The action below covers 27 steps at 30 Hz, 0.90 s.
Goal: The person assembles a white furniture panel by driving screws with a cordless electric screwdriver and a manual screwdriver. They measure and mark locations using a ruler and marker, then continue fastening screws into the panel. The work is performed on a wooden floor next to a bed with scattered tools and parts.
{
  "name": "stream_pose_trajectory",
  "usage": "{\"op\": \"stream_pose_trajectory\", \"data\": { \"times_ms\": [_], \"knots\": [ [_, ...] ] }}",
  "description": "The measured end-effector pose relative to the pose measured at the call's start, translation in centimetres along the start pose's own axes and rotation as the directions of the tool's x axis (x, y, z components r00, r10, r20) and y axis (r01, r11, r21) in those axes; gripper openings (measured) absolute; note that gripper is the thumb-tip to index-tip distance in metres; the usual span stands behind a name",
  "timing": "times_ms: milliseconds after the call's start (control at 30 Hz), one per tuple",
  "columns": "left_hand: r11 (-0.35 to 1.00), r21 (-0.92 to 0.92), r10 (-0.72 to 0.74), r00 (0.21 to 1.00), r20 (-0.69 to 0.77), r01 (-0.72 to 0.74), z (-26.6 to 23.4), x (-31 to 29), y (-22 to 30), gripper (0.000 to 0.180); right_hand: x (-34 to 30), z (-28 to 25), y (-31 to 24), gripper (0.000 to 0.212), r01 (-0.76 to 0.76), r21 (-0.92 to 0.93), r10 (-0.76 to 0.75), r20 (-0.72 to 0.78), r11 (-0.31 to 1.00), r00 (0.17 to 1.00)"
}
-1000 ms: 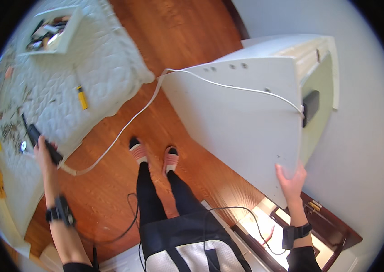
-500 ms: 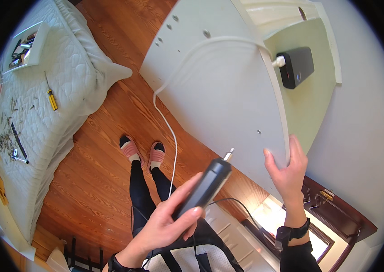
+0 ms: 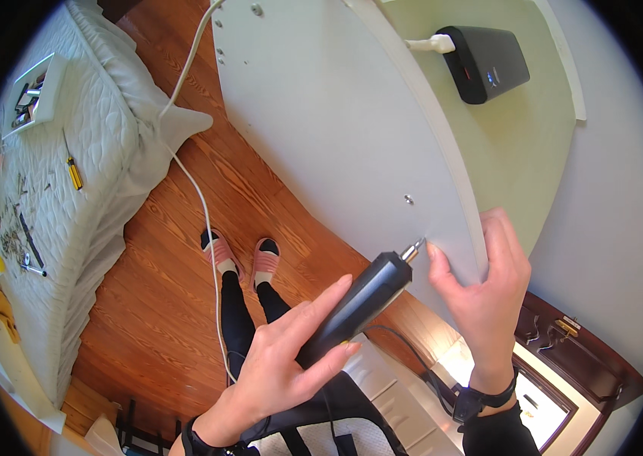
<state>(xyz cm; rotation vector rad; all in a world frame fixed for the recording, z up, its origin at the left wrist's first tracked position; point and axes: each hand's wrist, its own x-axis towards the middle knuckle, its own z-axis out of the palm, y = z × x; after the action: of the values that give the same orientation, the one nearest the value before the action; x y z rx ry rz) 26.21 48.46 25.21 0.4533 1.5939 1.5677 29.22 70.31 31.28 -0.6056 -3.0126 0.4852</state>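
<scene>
White tray [image 3: 49, 108] on quilted bed [image 3: 105, 163], yellow-handled screwdriver [image 3: 73, 173] alongside, left hand [image 3: 276, 363], fingers wrapped round black cylindrical screwdriver [image 3: 359, 300], its bit [image 3: 414, 250] pointing at white panel [image 3: 336, 129], right hand [image 3: 487, 296] grasping panel's edge, dark power bank [image 3: 488, 64] on green board [image 3: 538, 148].

A home, by its look a bedroom: a white quilted bed [image 3: 101, 156] stands beside a reddish-brown wooden plank floor [image 3: 135, 323], and the person wears pink open-toed slippers [image 3: 266, 261].
</scene>
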Motion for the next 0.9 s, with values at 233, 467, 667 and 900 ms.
{"op": "stream_pose_trajectory", "data": {
  "times_ms": [233, 467, 667, 900],
  "knots": [
    [0.990, -0.019, -0.136, 0.990, 0.032, 0.137, 0.5, -0.4, 0.6, 0.065, -0.9, -1.7, -0.3, 0.022, -0.042, 0.029, 0.040, 0.065, 0.999, 0.997],
    [0.992, 0.067, -0.109, 0.994, 0.012, 0.108, 0.2, -0.4, 1.2, 0.063, 1.3, -4.8, 3.5, 0.025, -0.296, 0.446, 0.090, 0.426, 0.844, 0.900],
    [0.979, 0.103, -0.179, 0.984, 0.011, 0.177, -0.1, -0.6, 1.6, 0.063, 2.8, -3.9, 4.4, 0.035, -0.142, 0.267, 0.017, 0.420, 0.953, 0.907],
    [0.955, 0.042, -0.291, 0.955, -0.051, 0.293, 0.2, -1.2, 2.0, 0.064, 2.6, -2.6, 4.2, 0.039, -0.219, 0.352, 0.084, 0.361, 0.910, 0.929]
  ]
}}
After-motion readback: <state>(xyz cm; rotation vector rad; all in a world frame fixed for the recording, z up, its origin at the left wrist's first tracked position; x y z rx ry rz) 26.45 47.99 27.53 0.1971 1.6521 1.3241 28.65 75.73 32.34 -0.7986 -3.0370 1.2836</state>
